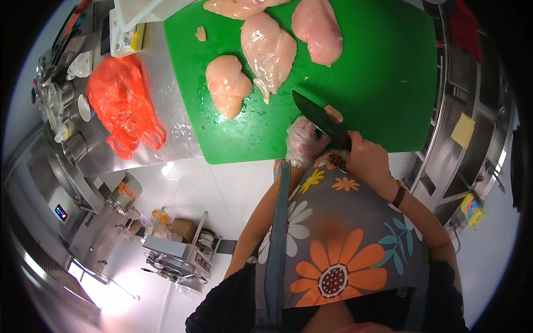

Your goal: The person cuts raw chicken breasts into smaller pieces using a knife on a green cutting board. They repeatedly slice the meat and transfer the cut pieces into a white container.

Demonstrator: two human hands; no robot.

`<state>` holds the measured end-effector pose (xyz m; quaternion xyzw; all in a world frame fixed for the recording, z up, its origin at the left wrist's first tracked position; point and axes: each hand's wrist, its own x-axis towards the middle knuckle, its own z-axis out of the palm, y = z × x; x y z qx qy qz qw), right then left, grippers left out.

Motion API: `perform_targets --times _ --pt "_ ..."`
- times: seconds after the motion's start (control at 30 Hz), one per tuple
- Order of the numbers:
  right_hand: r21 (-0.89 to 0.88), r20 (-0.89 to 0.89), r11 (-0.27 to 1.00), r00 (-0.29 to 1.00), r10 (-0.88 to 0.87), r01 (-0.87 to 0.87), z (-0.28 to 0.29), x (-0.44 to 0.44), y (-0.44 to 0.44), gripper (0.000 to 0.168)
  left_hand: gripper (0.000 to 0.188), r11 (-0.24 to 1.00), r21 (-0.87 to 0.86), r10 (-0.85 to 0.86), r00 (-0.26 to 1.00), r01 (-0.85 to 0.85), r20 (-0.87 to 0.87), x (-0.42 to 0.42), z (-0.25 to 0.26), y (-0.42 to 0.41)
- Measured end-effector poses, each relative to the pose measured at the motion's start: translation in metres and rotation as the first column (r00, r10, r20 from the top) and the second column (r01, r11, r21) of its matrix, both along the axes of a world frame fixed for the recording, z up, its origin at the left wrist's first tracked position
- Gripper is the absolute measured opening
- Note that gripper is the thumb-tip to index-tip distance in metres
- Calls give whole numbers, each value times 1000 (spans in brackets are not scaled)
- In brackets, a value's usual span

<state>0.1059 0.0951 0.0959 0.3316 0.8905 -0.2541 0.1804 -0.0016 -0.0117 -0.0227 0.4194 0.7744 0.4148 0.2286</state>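
Note:
My right hand (368, 156), bare, grips the handle of a kitchen knife (318, 116). Its dark blade slants up and left over the green cutting board (383, 104). Close beside the blade is my left hand (306, 139) in a clear plastic glove, fingers curled; the knife hides part of it, so whether it holds something cannot be told. A small piece of raw chicken (334, 113) lies on the blade's other side. Raw chicken breasts are spread farther up the board: a rounded one (229, 85), a large flat one (268, 52), and another (318, 33) to the right.
Left of the board, a red plastic bag (123, 104) rests on the steel counter (175, 125). Behind it are a yellow-and-white packet (127, 39) and a whitish plastic container (145, 10). A metal rack (441, 104) runs along the right. A small chicken scrap (201, 33) lies upper left on the board.

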Motion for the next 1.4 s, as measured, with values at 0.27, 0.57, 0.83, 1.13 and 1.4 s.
perform_targets --times 0.27,0.57,0.83,1.13,1.4 --pt "5 -24 1000 1000 13 -13 -28 1 -5 27 30 997 69 38 999 -39 18 -2 10 6" --pt "-151 -208 945 926 -316 289 -1 10 14 13 18 985 156 13 943 -68 331 -11 33 10" --pt "-71 -157 982 970 -184 175 21 14 7 11 20 972 219 65 996 -78 68 -6 18 7" --pt "-7 44 997 996 -82 82 12 11 15 12 19 974 206 96 995 -92 -9 -3 10 6" --pt "-117 -126 973 969 -213 199 28 8 21 12 21 979 193 82 996 -71 -46 -4 5 5"
